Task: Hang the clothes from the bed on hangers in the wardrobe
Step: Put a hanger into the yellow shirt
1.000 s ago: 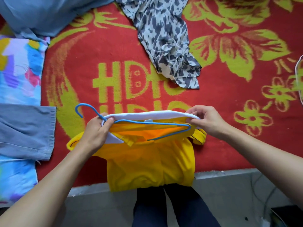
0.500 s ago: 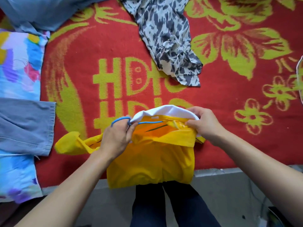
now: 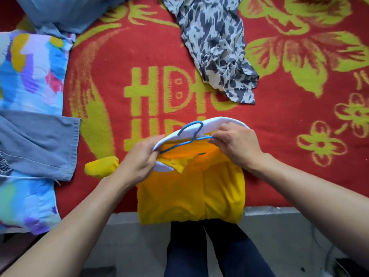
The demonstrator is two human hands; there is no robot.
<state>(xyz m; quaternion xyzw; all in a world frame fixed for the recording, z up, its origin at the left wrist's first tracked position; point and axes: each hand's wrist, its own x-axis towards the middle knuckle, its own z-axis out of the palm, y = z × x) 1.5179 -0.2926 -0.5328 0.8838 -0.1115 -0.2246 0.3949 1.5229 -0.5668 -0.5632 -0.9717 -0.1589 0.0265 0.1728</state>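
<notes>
At the near edge of the bed (image 3: 299, 188) the blue hanger (image 3: 187, 124) has slid inside the yellow shirt (image 3: 189, 188), hook now mid-collar, left hand (image 3: 139, 159) pinching the collar (image 3: 219, 121), right hand (image 3: 237, 146) gripping the wire, so it looks nearly ready for the wardrobe.

There are two hands: left hand (image 3: 139, 161), right hand (image 3: 236, 145). One blue wire hanger (image 3: 190, 123), one yellow shirt (image 3: 189, 190), one spotted grey-white garment (image 3: 217, 47) far. At left two more: near blue-grey garment (image 3: 40, 144), far blue-grey garment (image 3: 65, 13). One red blanket (image 3: 139, 48), one multicoloured sheet (image 3: 34, 72).

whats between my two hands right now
In the head view, the blue hanger and the white collar of the yellow shirt span between left hand and right hand.
</notes>
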